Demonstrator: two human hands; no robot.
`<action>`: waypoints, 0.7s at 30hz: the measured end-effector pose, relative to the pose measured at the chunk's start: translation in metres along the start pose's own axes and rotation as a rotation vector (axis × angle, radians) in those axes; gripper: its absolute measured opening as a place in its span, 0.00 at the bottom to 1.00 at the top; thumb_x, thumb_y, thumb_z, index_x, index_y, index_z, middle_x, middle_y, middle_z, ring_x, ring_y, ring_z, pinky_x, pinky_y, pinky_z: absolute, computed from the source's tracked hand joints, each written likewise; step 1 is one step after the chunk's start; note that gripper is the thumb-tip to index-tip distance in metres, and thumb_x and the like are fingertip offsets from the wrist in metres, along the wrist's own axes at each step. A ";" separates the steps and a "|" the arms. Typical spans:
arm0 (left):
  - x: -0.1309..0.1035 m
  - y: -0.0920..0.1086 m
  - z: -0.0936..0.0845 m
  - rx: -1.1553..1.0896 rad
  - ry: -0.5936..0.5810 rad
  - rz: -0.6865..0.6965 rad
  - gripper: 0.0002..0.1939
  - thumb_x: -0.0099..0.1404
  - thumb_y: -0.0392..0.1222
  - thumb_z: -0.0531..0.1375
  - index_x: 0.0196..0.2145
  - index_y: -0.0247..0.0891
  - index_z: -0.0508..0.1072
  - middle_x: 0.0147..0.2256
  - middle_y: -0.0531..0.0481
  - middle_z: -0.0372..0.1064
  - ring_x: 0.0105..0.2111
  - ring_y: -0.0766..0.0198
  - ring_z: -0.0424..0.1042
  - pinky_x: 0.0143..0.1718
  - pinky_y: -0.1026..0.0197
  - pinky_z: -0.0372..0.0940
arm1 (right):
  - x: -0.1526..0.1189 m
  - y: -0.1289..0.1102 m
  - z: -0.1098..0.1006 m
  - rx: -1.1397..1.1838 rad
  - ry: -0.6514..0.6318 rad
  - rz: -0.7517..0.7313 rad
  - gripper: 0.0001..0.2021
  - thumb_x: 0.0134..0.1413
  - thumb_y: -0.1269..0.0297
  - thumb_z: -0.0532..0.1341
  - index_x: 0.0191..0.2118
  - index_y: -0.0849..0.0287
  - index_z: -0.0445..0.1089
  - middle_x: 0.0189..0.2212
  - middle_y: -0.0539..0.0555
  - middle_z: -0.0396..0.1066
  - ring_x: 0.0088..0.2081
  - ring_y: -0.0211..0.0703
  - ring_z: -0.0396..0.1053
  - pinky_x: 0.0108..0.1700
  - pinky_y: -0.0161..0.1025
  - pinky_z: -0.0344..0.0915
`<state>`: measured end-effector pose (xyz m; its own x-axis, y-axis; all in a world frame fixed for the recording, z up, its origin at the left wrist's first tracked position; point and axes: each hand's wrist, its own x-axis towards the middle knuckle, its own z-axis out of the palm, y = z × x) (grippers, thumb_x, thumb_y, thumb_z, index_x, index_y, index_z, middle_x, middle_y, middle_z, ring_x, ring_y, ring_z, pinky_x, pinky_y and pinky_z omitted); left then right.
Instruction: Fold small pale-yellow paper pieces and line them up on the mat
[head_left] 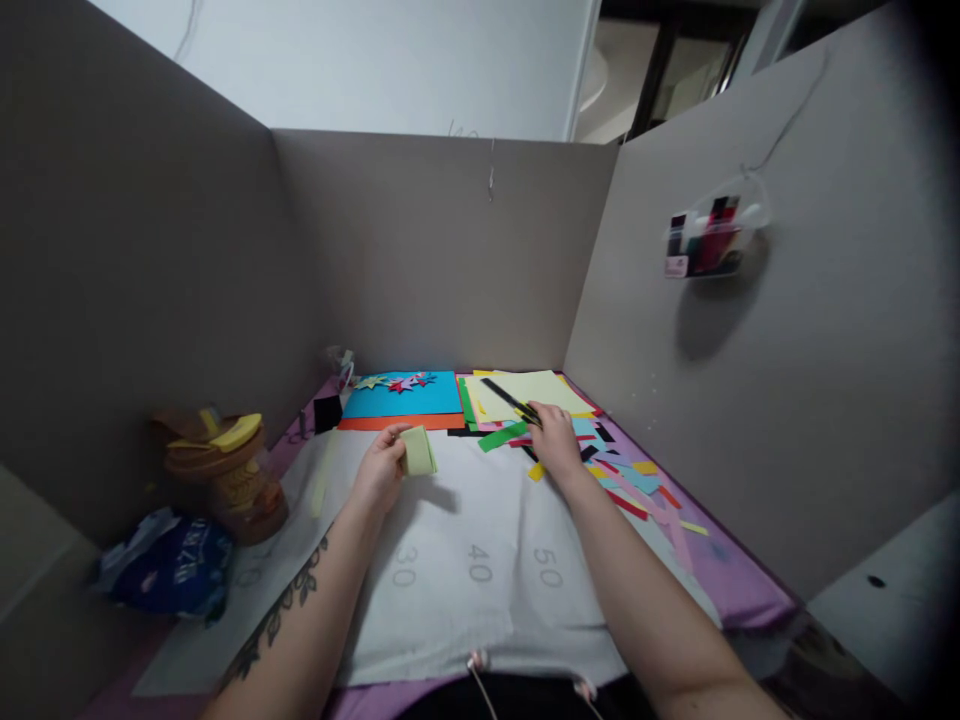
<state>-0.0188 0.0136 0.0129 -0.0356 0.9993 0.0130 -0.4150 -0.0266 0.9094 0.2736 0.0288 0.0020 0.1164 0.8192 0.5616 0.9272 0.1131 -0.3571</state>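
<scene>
My left hand (381,468) is closed on a small folded piece of pale green paper (418,451), pinched between thumb and fingers above the white sheet. Over the coloured scraps, my right hand (556,438) grips a pair of black scissors (510,397) with some yellow near the handle. Their tips point away to the left, across a pale yellow sheet (551,392). The handle is mostly covered by my fingers. A green paper strip (502,437) lies just below the scissors.
Paper stars (401,383) rest on a blue sheet (405,402) at the back. Several cut scraps (637,490) spread on the right. A brown-lidded container (244,490) and a blue packet (176,565) stand left. Grey panels (442,250) enclose the table; a plastic holder (712,240) hangs right.
</scene>
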 end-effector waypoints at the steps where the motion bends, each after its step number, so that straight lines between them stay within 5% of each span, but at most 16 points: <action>1: 0.002 0.001 -0.003 0.038 0.024 0.054 0.18 0.50 0.35 0.57 0.41 0.37 0.67 0.28 0.53 0.65 0.22 0.69 0.65 0.22 0.68 0.60 | -0.003 -0.009 -0.003 0.073 0.026 -0.138 0.19 0.53 0.71 0.54 0.52 0.60 0.64 0.46 0.60 0.66 0.49 0.50 0.59 0.52 0.45 0.56; 7: 0.010 0.009 -0.012 -0.087 0.147 0.138 0.23 0.49 0.33 0.55 0.45 0.38 0.63 0.30 0.52 0.65 0.25 0.68 0.66 0.27 0.65 0.63 | -0.024 -0.050 -0.008 0.230 0.060 -0.485 0.19 0.54 0.72 0.54 0.52 0.54 0.65 0.43 0.57 0.66 0.47 0.49 0.59 0.52 0.47 0.57; 21: 0.012 0.012 -0.014 -0.177 0.146 0.180 0.19 0.49 0.33 0.57 0.41 0.39 0.64 0.30 0.54 0.64 0.27 0.69 0.66 0.29 0.66 0.64 | -0.036 -0.067 -0.014 0.126 0.066 -0.544 0.24 0.55 0.74 0.52 0.56 0.49 0.61 0.47 0.56 0.65 0.50 0.50 0.58 0.57 0.53 0.48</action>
<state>-0.0375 0.0249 0.0184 -0.2477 0.9641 0.0959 -0.5421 -0.2200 0.8110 0.2120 -0.0161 0.0166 -0.3406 0.5876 0.7340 0.8109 0.5787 -0.0869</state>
